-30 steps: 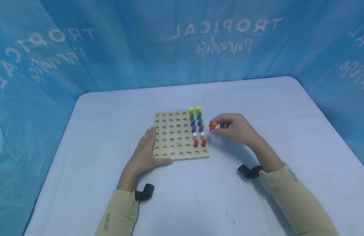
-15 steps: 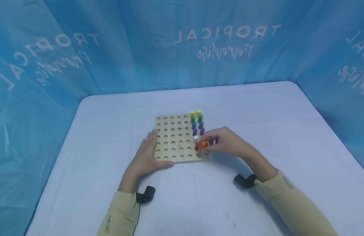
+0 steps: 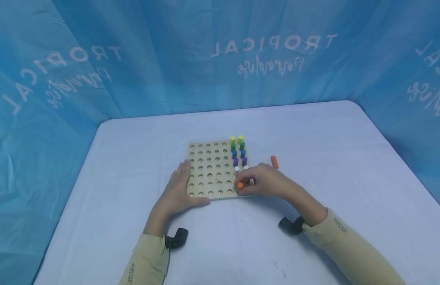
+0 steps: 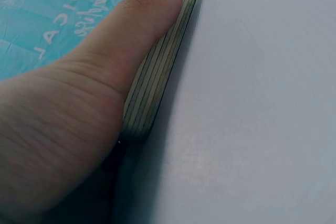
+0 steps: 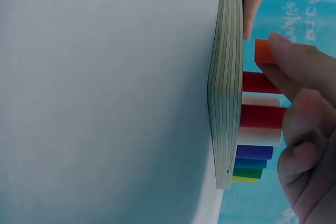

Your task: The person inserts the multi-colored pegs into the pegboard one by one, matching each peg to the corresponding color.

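Note:
A square wooden pegboard (image 3: 213, 171) with rows of round holes lies on the table. My left hand (image 3: 175, 188) rests at its near left corner, straight fingers along the left side and thumb (image 4: 152, 11) against the near edge. My right hand (image 3: 264, 182) pinches an orange peg (image 5: 265, 51) between thumb and forefinger over the near right part of the board. In the right wrist view the peg's lower end stands apart from the board's top face. Two red pegs (image 5: 260, 116) stand beside it; the hand mostly hides them in the head view.
Pairs of yellow (image 3: 240, 138), green (image 3: 242, 146), blue (image 3: 243, 153), purple (image 3: 244, 161) and white pegs (image 3: 237, 170) stand in the board's two right columns. Another orange peg (image 3: 274, 162) lies on the white table (image 3: 312, 150) beyond the right hand. A blue printed curtain (image 3: 163, 71) hangs behind.
My right hand has carried the orange peg left and nearer, from beside the board to over its near right rows. The loose orange peg now shows fully. My left hand stays on the board.

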### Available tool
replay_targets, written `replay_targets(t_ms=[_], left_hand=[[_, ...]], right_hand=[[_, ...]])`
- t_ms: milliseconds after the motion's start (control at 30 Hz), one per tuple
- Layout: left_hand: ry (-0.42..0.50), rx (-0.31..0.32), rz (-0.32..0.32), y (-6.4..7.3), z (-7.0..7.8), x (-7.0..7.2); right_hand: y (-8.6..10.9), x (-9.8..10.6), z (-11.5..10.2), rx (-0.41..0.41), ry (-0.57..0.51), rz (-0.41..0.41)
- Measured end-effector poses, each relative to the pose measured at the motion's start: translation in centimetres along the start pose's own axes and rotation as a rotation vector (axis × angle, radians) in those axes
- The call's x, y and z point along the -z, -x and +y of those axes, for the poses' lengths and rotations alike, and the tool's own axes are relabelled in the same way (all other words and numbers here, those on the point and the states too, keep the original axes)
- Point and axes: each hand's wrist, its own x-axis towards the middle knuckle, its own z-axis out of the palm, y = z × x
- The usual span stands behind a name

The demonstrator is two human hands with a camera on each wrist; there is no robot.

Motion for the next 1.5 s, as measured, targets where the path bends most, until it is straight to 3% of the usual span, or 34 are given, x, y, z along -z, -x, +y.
replay_targets(t_ms=[633,1167,1333,1500], left_hand=[[-0.003,0.004,-0.002,0.07,0.19,0.01],[-0.010,-0.010,-0.001,-0.14,0.12,0.07],[-0.012,-0.004,0.000,-0.08,0.11,0.01],[-0.017,0.006,-0.009,0.01,0.29,0.09]], right_hand=[[-0.06,-0.21,-0.34,-0.025,0.104,0.007],[-0.07,-0.27,-0.38,0.002,0.173,0.008],[0.14,-0.16,-0.43,-0.007,0.121,0.001],[0.54,0.57,-0.43,-0.051,-0.016,0.012]])
